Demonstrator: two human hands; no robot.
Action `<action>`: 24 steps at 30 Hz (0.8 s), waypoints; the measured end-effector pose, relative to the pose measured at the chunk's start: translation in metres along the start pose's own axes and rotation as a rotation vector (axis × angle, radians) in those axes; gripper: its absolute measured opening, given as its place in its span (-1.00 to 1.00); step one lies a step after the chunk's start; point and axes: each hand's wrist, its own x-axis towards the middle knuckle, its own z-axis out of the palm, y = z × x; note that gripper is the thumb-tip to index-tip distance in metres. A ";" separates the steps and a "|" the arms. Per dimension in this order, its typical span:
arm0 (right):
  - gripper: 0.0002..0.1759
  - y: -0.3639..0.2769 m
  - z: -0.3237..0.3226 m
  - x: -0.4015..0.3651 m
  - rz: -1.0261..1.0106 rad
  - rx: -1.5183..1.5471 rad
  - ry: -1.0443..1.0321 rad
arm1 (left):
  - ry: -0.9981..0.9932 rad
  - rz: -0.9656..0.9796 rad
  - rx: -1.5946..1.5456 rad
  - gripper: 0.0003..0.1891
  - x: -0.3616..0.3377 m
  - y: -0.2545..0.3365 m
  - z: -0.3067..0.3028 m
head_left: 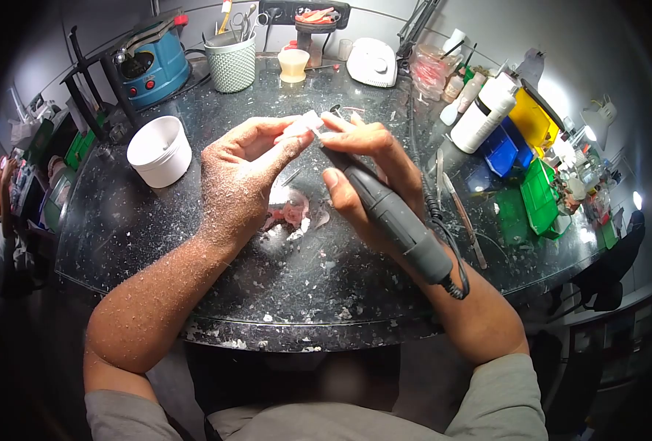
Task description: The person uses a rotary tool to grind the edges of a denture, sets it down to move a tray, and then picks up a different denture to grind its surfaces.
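My left hand (239, 170), speckled with pale dust, is closed with thumb and fingers pinching a small whitish piece (310, 122). Its exact kind is mostly hidden by the fingertips. In my right hand (376, 151) is a dark grey rotary handpiece (395, 217), held like a pen and slanting up to the left. A coiled cord (454, 288) leaves its rear end and runs along my right forearm. The handpiece's front end meets the whitish piece or lies very close to it; the bit cannot be made out. Beneath my hands, pink and white pieces (290, 214) lie on the dark bench.
White debris covers the dark bench (267, 298). A white tub (160, 153) stands left, behind it a blue machine (152, 66). A tool cup (232, 62) and a white control box (372, 62) are at the back. Right are a white bottle (484, 114), colored bins (542, 195) and slim tools (462, 213).
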 end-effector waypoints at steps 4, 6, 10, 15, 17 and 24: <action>-0.60 -0.001 -0.002 0.000 -0.058 -0.072 -0.061 | 0.003 -0.007 0.042 -0.76 0.001 0.000 -0.001; -0.61 0.001 0.001 0.000 -0.019 -0.045 0.006 | 0.003 0.004 0.035 -0.76 0.000 0.001 0.000; -0.61 -0.001 -0.003 0.002 -0.090 -0.069 -0.057 | -0.001 0.050 0.007 -0.76 0.002 -0.005 -0.003; -0.60 0.001 0.001 0.000 -0.008 -0.026 0.010 | -0.016 0.056 0.021 -0.76 0.001 -0.002 0.000; -0.60 0.000 -0.002 0.002 -0.054 -0.068 -0.036 | -0.017 0.075 0.013 -0.76 0.001 -0.001 0.000; -0.62 0.000 -0.004 0.002 -0.066 -0.084 -0.061 | -0.023 0.077 0.019 -0.75 0.002 -0.001 0.000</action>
